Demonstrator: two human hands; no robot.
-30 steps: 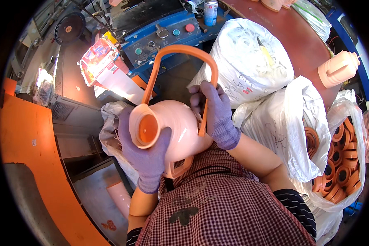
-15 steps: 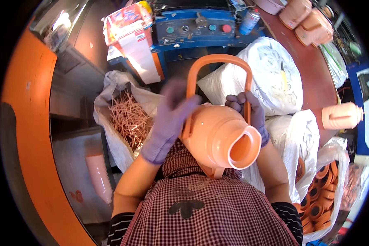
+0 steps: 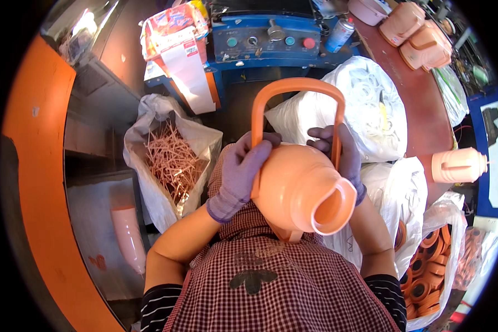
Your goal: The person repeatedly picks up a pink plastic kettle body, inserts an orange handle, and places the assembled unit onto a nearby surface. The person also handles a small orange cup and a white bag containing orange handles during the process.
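A glossy peach plastic thermos jug shell (image 3: 293, 177) is held in front of my apron, its open spouted mouth tilted toward the lower right. A darker orange arched handle (image 3: 299, 84) rises over it. Wearing a purple glove, my left hand (image 3: 242, 171) is closed on the handle's left leg, thumb along the near side. My right hand (image 3: 346, 157), gloved alike, is closed around the right leg, with its fingertips showing behind. The lower parts of the right fingers are hidden by the handle and jug.
A white sack of thin pink plastic sticks (image 3: 174, 160) stands at left. White sacks, one with pale rings (image 3: 371, 94), crowd the right, beside a bag of orange parts (image 3: 429, 271). Ahead is a blue control panel (image 3: 260, 43). Another peach jug (image 3: 458, 165) lies at far right.
My left hand, blurred and loose beside the handle before, has closed on its left leg. The jug has shifted slightly downward; my right hand keeps its place on the right leg.
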